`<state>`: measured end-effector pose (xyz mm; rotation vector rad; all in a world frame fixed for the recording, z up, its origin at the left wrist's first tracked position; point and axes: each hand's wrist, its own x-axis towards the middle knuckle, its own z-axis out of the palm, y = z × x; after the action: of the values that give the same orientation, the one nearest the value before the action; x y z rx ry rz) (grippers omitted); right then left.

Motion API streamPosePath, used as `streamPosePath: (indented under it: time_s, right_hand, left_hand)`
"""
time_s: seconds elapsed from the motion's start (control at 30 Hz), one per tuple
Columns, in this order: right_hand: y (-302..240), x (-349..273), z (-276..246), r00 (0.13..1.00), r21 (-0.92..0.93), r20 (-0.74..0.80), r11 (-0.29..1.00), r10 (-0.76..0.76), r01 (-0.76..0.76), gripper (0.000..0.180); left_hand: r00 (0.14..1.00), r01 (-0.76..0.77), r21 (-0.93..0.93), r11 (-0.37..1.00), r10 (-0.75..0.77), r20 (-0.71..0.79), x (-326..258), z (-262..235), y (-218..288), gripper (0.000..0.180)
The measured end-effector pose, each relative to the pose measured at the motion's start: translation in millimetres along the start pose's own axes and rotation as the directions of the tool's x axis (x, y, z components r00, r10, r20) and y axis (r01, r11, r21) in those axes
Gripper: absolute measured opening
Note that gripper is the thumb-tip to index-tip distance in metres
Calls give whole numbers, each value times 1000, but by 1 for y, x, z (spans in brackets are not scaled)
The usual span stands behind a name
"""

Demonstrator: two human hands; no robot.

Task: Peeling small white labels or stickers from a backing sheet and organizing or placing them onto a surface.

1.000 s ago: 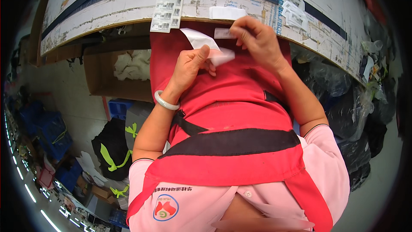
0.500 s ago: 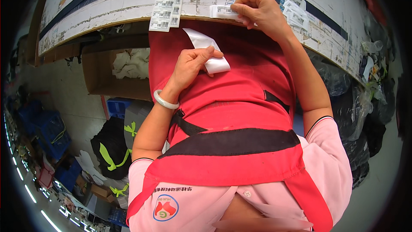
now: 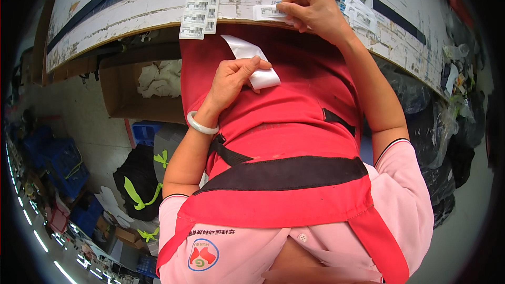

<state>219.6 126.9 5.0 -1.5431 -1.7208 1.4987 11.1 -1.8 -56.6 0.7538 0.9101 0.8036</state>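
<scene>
Head view: right hand [image 3: 310,13] had moved up from the apron and pressed a white label [image 3: 268,12] onto the table edge [image 3: 158,13], fingertips together on it. Left hand [image 3: 234,81] stayed pinching the backing strip [image 3: 252,60] against the apron.

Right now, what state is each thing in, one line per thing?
Left hand: pinching a curled white backing strip against the red apron.
Right hand: pressing a small label onto the table edge.
Label strips: hanging over the edge.
Cardboard box: open, white scraps inside.
</scene>
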Motion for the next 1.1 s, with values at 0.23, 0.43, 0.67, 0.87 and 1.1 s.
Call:
streamPosePath:
  time_s: [0.23,0.43,0.67,0.87,1.1]
  right_hand:
    - [-1,1,0,1000,-23,17,1000,-17,17,19]
    - [-1,-4,10,996,-120,-41,990,-74,68,19]
    - [3,-19,-3,985,-40,-83,988,-150,147,18]
    - [21,-56,-77,910,9,-378,983,-169,186,15]
    - [84,-62,-113,805,-435,-593,851,-25,-294,34]
  left_hand:
    - [1000,-1,-11,1000,2,9,-1,1,1,43]
    - [1000,0,8,1000,0,8,-2,1,-2,42]
    - [1000,-15,11,1000,15,10,1,6,-3,40]
    - [1000,-18,89,996,18,4,-2,-4,-3,29]
    - [1000,7,-12,1000,-7,0,-6,-1,2,23]
